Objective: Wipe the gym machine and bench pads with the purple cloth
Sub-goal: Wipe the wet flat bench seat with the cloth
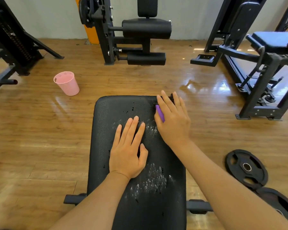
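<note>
Purple shows only as a narrow strip under the right hand (172, 117), where the purple cloth (160, 113) is pressed against the far right corner of the bench pad (105, 130). The fingers of that hand lie straight and slightly spread over the cloth, flattening it onto the black vinyl rather than curling round it; most of the cloth is hidden beneath the palm. The left hand (128, 150) rests flat on the middle of the pad, fingers extended and together, holding nothing and seemingly steadying the bench.

Whitish droplets or foam (152, 178) speckle the pad near its right side, one patch between the two hands and a larger one nearer the person. These patches suggest the near half is not yet wiped. The far left part of the pad looks dull and mostly free of such marks, though whether it has been wiped cannot be told.

Judged from this, the task is at an early stage: one corner of this pad is being worked. The leg machine's pads (146, 29) by the wall and the seat pad (276, 39) at the right presumably remain to be done. A pink bucket (67, 83) stands on the wooden floor (32, 130) to the left, and weight plates (246, 168) lie on the right.
</note>
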